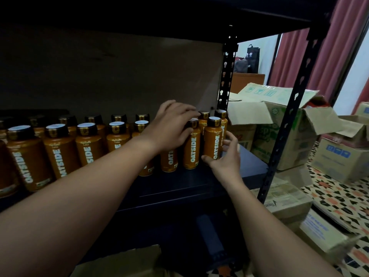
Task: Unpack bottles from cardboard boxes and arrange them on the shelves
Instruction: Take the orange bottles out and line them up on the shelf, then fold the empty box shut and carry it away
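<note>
Several orange OATSIDE bottles point(60, 154) with black caps stand in rows on a dark shelf point(191, 182). My left hand point(173, 126) lies over the caps of the bottles near the right end, its fingers spread and reaching a cap point(203, 114) in the back row. My right hand point(225, 154) cups the rightmost front bottle point(214, 140) from its right side, thumb at the base, fingers loosely bent around it. The bottle stands upright on the shelf.
A black slotted upright point(283, 128) frames the shelf's right end. Opened cardboard boxes point(287, 124) are stacked beyond it on a patterned floor point(339, 196). Another box flap point(127, 260) lies below the shelf. A red curtain point(329, 56) hangs at the back right.
</note>
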The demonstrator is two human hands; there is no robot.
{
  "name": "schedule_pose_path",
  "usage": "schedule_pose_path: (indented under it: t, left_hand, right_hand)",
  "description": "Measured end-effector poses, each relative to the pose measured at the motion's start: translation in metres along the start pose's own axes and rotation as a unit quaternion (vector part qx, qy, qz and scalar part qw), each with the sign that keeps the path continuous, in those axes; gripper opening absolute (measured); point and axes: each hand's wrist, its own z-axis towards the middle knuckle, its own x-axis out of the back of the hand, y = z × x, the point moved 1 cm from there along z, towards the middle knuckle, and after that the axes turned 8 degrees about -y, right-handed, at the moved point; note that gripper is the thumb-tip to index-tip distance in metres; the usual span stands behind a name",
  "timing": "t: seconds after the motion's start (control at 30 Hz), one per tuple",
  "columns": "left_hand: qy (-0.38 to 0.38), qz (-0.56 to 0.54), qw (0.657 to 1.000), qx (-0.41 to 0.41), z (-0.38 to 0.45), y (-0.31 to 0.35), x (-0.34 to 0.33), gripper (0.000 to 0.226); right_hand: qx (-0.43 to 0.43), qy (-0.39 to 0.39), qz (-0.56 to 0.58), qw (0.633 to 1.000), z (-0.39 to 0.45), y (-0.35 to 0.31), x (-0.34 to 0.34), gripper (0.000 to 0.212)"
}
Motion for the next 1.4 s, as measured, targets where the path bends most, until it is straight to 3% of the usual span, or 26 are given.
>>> schedule_pose_path:
  t: [0.1, 0.2, 0.27, 0.37, 0.5, 0.6, 0.7, 0.83, 0.93, 1.07, 1.13, 1.27, 1.4]
  left_hand:
    - [0.055, -0.028, 0.998, 0.011, -0.039, 0.005, -0.003, 0.043]
    - [0.115, -0.052, 0.991, 0.032, -0.099, 0.017, -0.017, 0.034]
    - [0.137, -0.07, 0.986, 0.059, -0.151, 0.028, -0.035, 0.027]
    - [0.126, -0.072, 0.984, 0.104, -0.233, 0.036, -0.072, 0.023]
    - [0.032, -0.067, 0.971, 0.227, -0.35, 0.018, -0.124, 0.032]
    - [-0.081, -0.071, 0.924, 0.366, -0.435, -0.007, -0.16, 0.047]
    - [-0.152, -0.107, 0.849, 0.495, -0.492, -0.024, -0.185, 0.062]
    - [-0.228, -0.235, 0.771, 0.546, -0.533, -0.032, -0.209, 0.081]
    - [-0.21, -0.323, 0.716, 0.582, -0.544, -0.039, -0.215, 0.093]
    - [-0.113, -0.477, 0.577, 0.653, -0.546, -0.035, -0.215, 0.12]
    - [-0.109, -0.497, 0.541, 0.669, -0.548, -0.03, -0.22, 0.118]
    - [-0.114, -0.445, 0.536, 0.708, -0.552, -0.033, -0.222, 0.122]
    - [-0.15, -0.311, 0.56, 0.753, -0.547, -0.035, -0.207, 0.134]
  right_hand:
    - [0.049, 0.067, -0.016, 0.996, -0.032, -0.008, -0.005, 0.079]
    - [0.182, 0.128, -0.034, 0.974, -0.076, -0.016, -0.017, 0.05]
    - [0.227, 0.113, -0.043, 0.966, -0.107, -0.014, -0.034, 0.038]
    - [0.222, 0.035, -0.064, 0.972, -0.153, 0.009, -0.068, 0.032]
    - [0.109, -0.16, -0.142, 0.971, -0.215, 0.075, -0.106, 0.034]
    - [0.002, -0.307, -0.253, 0.917, -0.25, 0.122, -0.121, 0.054]
    - [-0.095, -0.369, -0.318, 0.868, -0.262, 0.148, -0.13, 0.076]
    - [-0.176, -0.394, -0.311, 0.847, -0.264, 0.172, -0.145, 0.091]
    - [-0.247, -0.421, -0.29, 0.823, -0.259, 0.186, -0.151, 0.095]
    - [-0.353, -0.418, -0.107, 0.83, -0.26, 0.197, -0.145, 0.101]
    - [-0.384, -0.408, -0.074, 0.825, -0.263, 0.198, -0.142, 0.092]
    - [-0.414, -0.395, -0.111, 0.813, -0.267, 0.202, -0.137, 0.114]
    - [-0.401, -0.352, -0.211, 0.819, -0.267, 0.187, -0.133, 0.13]
